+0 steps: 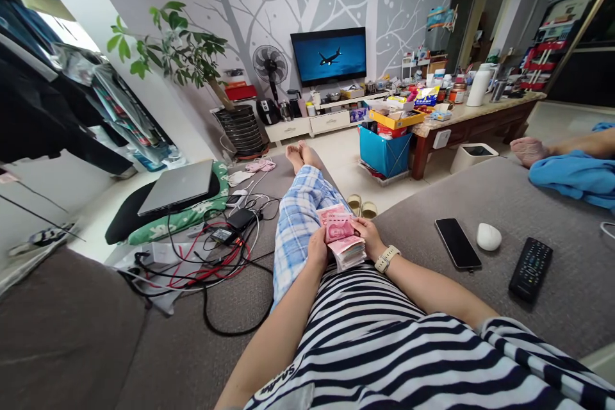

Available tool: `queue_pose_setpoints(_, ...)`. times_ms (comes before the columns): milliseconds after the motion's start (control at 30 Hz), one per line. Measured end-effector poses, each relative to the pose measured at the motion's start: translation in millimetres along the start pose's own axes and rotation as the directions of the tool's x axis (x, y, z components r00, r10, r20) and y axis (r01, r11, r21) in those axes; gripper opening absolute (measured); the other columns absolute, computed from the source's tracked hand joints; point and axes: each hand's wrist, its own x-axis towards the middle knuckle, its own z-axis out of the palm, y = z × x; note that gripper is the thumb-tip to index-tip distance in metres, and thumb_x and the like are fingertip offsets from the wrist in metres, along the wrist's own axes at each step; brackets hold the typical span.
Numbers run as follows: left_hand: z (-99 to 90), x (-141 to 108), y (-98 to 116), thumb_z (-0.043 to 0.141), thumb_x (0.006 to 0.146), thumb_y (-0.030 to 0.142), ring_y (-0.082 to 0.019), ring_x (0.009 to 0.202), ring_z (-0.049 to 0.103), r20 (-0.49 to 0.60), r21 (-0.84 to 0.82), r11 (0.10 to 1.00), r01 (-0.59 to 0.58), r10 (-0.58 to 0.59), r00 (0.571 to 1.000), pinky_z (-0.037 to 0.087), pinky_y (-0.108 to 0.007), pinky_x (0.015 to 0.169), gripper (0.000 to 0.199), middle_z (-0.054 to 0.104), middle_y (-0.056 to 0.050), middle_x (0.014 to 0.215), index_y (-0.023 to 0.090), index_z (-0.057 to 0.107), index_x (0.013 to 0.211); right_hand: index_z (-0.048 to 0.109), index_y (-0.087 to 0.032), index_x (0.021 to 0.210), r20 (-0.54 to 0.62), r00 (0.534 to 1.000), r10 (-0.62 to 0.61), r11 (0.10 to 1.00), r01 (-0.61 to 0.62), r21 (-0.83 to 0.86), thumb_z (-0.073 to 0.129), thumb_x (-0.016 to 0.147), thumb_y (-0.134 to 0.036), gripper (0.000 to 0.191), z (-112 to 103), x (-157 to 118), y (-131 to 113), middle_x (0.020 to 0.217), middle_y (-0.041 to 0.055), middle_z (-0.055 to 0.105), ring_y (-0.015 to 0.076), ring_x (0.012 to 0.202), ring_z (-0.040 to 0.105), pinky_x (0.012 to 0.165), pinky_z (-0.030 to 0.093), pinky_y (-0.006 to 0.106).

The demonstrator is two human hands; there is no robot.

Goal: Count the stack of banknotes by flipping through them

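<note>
Pink 100 banknotes (339,228) are held up over my lap between both hands. My left hand (318,247) is closed round their left edge, thumb on top. From the other side, my right hand (369,237) pinches the notes at their right edge; a pale watch (387,259) is on that wrist. A thick stack of banknotes (350,254) rests against the striped shirt (375,307), just below the raised notes. Whether the stack is joined to the held notes cannot be made out. Plaid trousers (300,205) cover the outstretched legs.
Right on the grey sofa lie a phone (457,243), a white rounded object (489,237) and a remote control (530,269). Tangled cables (211,269) and a laptop (177,186) are on the left. Another person's foot (528,150) shows far right, near a cluttered table (519,106).
</note>
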Motion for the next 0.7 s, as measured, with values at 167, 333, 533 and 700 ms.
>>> queue_pose_setpoints(167, 1.5, -2.5, 7.5, 0.065, 0.075, 0.042, -0.024, 0.077, 0.067, -0.03, 0.021, 1.0, 0.004, -0.003, 1.0, 0.056, -0.038, 0.078, 0.027, 0.077, -0.008, 0.078, 0.018, 0.07, 0.065, 0.059, -0.022, 0.064, 0.015, 1.0, 0.0, 1.0, 0.0, -0.021, 0.081, 0.064, -0.054, 0.039, 1.9, -3.6, -4.7, 0.051, -0.0057, 0.044, 0.0108, 0.048, 0.033, 0.05, 0.027, 0.029)
queue_pose_setpoints(333, 3.8, -2.7, 3.1, 0.066, 0.072, 0.04, -0.022, 0.074, 0.067, -0.015, -0.081, 0.995, 0.052, -0.053, 0.998, 0.055, -0.037, 0.076, 0.023, 0.075, -0.007, 0.076, 0.017, 0.069, 0.068, 0.06, -0.022, 0.064, 0.013, 1.0, 0.005, 1.0, -0.005, -0.003, 0.082, 0.062, -0.053, 0.038, 1.9, -4.9, -7.6, 0.051, -0.0054, 0.044, 0.0109, 0.05, 0.031, 0.051, 0.025, 0.029)
queue_pose_setpoints(533, 5.4, -1.6, 1.3, 0.071, 0.067, 0.039, -0.021, 0.067, 0.066, 0.002, -0.159, 0.984, 0.079, -0.08, 0.997, 0.055, -0.035, 0.072, 0.02, 0.073, -0.005, 0.069, 0.02, 0.066, 0.063, 0.057, -0.023, 0.061, 0.026, 1.0, -0.003, 1.0, 0.003, -0.026, 0.081, 0.064, -0.055, 0.04, 1.2, -3.8, -7.8, 0.05, -0.0057, 0.043, 0.0106, 0.048, 0.031, 0.05, 0.025, 0.029)
queue_pose_setpoints(700, 5.6, -1.2, 0.0, 0.074, 0.068, 0.039, -0.028, 0.08, 0.072, 0.049, -0.21, 0.968, 0.135, -0.127, 0.991, 0.056, -0.041, 0.08, 0.02, 0.077, -0.009, 0.078, 0.019, 0.072, 0.072, 0.06, -0.022, 0.065, 0.04, 0.999, 0.015, 1.0, -0.014, -0.025, 0.077, 0.067, -0.06, 0.042, 0.4, -0.5, -4.3, 0.05, -0.0021, 0.053, 0.0127, 0.049, 0.044, 0.05, 0.032, 0.028)
